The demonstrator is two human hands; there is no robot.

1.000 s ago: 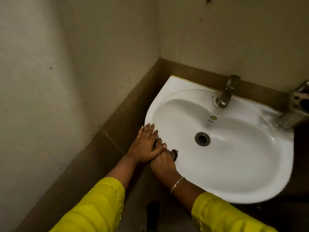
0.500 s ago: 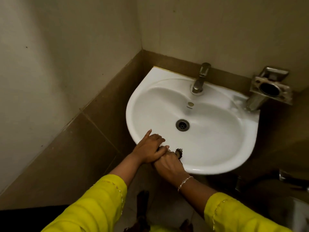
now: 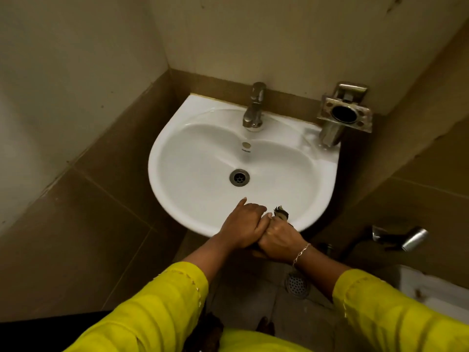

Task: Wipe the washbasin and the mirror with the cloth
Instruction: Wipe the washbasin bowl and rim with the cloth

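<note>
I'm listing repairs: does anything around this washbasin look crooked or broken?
The metal holder at the back right corner of the washbasin looks tilted, and its ring is empty. The tap stands upright.

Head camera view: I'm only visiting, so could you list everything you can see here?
washbasin: one, white, in the wall corner.
tap: one, metal, middle of the back rim.
drain: one, metal, bottom of the bowl.
holder: one, metal, on the wall right of the tap.
cloth: one, dark, poking from the right hand at the front rim.
floor drain: one, metal, below the hands.
metal fitting: one, silvery, low right, kind unclear.
bracelet: one, silvery, right wrist.
sleeves: two, yellow, forearms.
left hand: one, against the right hand.
right hand: one, gripping the cloth.
</note>
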